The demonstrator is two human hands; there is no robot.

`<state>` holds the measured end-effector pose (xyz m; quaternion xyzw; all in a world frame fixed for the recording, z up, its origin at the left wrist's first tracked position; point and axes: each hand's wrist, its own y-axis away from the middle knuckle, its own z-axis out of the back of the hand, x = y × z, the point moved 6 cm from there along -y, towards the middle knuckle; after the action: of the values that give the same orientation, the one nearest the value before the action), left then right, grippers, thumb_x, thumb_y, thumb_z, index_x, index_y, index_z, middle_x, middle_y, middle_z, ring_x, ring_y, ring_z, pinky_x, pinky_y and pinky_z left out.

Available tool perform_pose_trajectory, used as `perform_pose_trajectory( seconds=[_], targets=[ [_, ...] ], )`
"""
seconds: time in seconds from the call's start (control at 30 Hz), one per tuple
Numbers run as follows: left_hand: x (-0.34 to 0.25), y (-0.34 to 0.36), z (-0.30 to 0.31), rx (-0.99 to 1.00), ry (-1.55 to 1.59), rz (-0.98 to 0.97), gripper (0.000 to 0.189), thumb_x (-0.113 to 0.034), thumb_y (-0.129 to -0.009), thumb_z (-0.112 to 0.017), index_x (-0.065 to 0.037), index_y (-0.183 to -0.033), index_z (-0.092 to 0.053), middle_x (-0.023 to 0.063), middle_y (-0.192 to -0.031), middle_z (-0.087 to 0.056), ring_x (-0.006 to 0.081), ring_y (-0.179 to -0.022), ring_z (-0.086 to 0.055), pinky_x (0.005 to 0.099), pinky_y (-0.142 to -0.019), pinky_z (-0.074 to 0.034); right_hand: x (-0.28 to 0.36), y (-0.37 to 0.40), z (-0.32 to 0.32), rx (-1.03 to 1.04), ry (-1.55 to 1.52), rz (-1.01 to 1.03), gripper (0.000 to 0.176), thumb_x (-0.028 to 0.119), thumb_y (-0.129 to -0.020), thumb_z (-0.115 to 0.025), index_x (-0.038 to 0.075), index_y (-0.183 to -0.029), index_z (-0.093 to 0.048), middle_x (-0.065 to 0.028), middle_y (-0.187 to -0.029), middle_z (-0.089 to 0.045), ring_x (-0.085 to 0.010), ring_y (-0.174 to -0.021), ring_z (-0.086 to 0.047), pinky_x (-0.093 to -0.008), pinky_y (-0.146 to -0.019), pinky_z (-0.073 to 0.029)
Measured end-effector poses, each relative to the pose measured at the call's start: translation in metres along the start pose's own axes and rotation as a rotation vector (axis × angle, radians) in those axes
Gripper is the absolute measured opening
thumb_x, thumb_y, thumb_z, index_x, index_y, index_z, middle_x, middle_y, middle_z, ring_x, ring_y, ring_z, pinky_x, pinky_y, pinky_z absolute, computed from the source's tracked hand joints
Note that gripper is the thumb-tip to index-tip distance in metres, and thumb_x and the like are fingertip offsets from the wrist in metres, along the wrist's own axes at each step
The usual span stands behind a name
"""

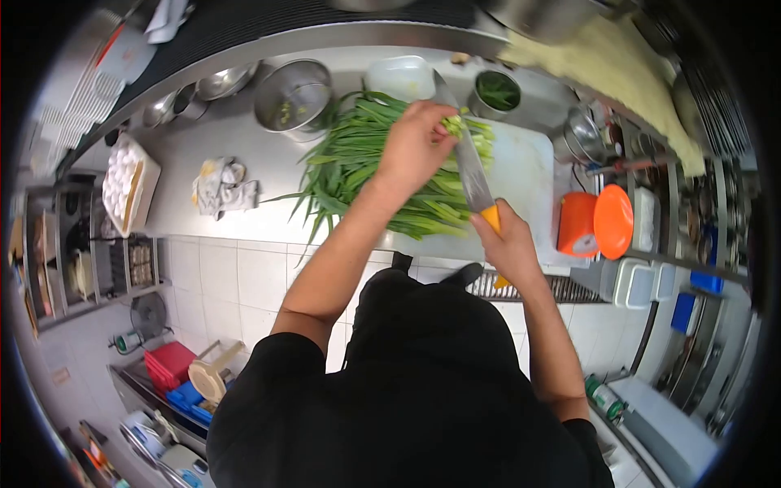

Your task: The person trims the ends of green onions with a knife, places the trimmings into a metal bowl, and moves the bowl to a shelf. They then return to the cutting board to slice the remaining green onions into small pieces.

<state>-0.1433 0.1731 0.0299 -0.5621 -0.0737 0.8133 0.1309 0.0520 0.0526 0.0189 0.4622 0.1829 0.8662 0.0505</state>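
A large heap of scallions lies across the steel counter and the left part of a white cutting board, pale ends toward the right. My left hand is over the heap, its fingers pinched on small pale-green scallion pieces beside the blade. My right hand grips the yellow handle of a long kitchen knife. The blade points away from me, flat side partly showing, along the scallions' cut ends. Its tip reaches a white plastic tub.
A steel pot with green bits inside stands behind the heap at left. A round container of greens is behind the board. A crumpled cloth and a box of eggs lie left. An orange scale stands right.
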Motion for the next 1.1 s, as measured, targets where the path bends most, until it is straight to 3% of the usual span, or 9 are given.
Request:
perform_pose_trajectory(
  seconds=[0.13,0.23,0.4,0.57,0.63,0.73,0.83,0.97,1.1],
  targets=[
    [0.034,-0.018,0.116,-0.247,-0.046,0.025,0.042,0.006,-0.087,-0.080,0.000,-0.128,-0.072,0.0113,-0.119,-0.073,0.0160,-0.093,-0.074,0.0275,-0.084,-0.063,0.096,-0.055,-0.044,-0.054,0.237,0.450,0.038,0.033,-0.103,-0.071,-0.002,-0.106,-0.058,-0.0262,-0.088,-0.072,-0.0456,-0.081,-0.071,-0.0512,-0.073,-0.055],
    [0.102,-0.031,0.193,-0.328,-0.211,0.173,0.043,-0.006,-0.089,-0.082,-0.001,-0.131,-0.072,0.0128,-0.115,-0.079,0.0194,-0.098,-0.077,0.0303,-0.086,-0.061,0.143,-0.108,-0.083,0.043,0.361,0.385,0.039,0.035,-0.102,-0.071,-0.002,-0.109,-0.060,-0.0291,-0.097,-0.073,-0.0510,-0.095,-0.069,-0.0562,-0.083,-0.054],
    [0.184,-0.011,0.253,-0.299,-0.426,0.305,0.049,-0.017,-0.090,-0.082,-0.001,-0.135,-0.070,0.0154,-0.116,-0.080,0.0228,-0.104,-0.079,0.0379,-0.089,-0.061,0.155,-0.136,-0.109,0.033,0.443,0.395,0.038,0.034,-0.103,-0.070,-0.002,-0.108,-0.060,-0.0284,-0.096,-0.073,-0.0502,-0.092,-0.070,-0.0569,-0.081,-0.054],
    [0.203,0.041,0.261,-0.536,-0.167,0.321,0.034,-0.018,-0.094,-0.078,-0.002,-0.124,-0.074,0.0141,-0.106,-0.080,0.0200,-0.082,-0.076,0.0336,-0.076,-0.058,0.105,-0.112,-0.095,0.077,0.345,0.341,0.039,0.036,-0.102,-0.071,-0.001,-0.103,-0.059,-0.0275,-0.090,-0.071,-0.0527,-0.088,-0.066,-0.0556,-0.080,-0.054],
    [0.185,0.063,0.256,-0.611,-0.299,0.330,0.033,-0.019,-0.095,-0.078,-0.003,-0.123,-0.074,0.0118,-0.099,-0.080,0.0184,-0.075,-0.073,0.0328,-0.072,-0.057,0.068,-0.093,-0.080,0.037,0.305,0.450,0.037,0.035,-0.102,-0.073,0.001,-0.100,-0.059,-0.0189,-0.077,-0.068,-0.0410,-0.067,-0.066,-0.0477,-0.065,-0.053],
    [0.154,0.086,0.214,-0.580,-0.225,0.508,0.036,-0.022,-0.094,-0.081,-0.004,-0.124,-0.074,0.0104,-0.106,-0.078,0.0169,-0.083,-0.071,0.0315,-0.073,-0.056,0.023,-0.045,-0.050,0.304,-0.001,-0.085,0.034,0.033,-0.103,-0.074,0.003,-0.099,-0.059,-0.0065,-0.069,-0.061,-0.0205,-0.051,-0.059,-0.0359,-0.050,-0.047],
    [0.086,0.085,0.144,-0.480,-0.319,0.118,0.067,-0.029,-0.087,-0.088,-0.006,-0.144,-0.061,0.0179,-0.139,-0.061,0.0297,-0.125,-0.060,0.0414,-0.101,-0.051,-0.008,-0.019,-0.035,0.315,-0.151,-0.153,0.029,0.030,-0.105,-0.073,0.004,-0.101,-0.060,0.0015,-0.066,-0.053,-0.0066,-0.047,-0.050,-0.0279,-0.044,-0.040],
    [0.044,0.057,0.090,-0.293,-0.493,-0.087,0.118,-0.053,-0.074,-0.093,-0.008,-0.166,-0.033,0.0256,-0.169,-0.030,0.0470,-0.159,-0.023,0.0642,-0.128,-0.018,0.015,-0.031,-0.043,0.370,-0.240,-0.095,0.028,0.029,-0.106,-0.070,0.004,-0.103,-0.060,0.0008,-0.065,-0.054,-0.0091,-0.047,-0.051,-0.0290,-0.045,-0.042],
    [0.060,0.022,0.116,-0.329,-0.687,-0.124,0.129,-0.060,-0.070,-0.093,-0.004,-0.167,-0.030,0.0300,-0.168,-0.029,0.0475,-0.160,-0.021,0.0638,-0.129,-0.013,0.050,-0.055,-0.069,0.465,-0.242,0.036,0.030,0.032,-0.106,-0.070,0.004,-0.103,-0.060,-0.0002,-0.065,-0.055,-0.0103,-0.048,-0.053,-0.0302,-0.045,-0.043]
  ],
)
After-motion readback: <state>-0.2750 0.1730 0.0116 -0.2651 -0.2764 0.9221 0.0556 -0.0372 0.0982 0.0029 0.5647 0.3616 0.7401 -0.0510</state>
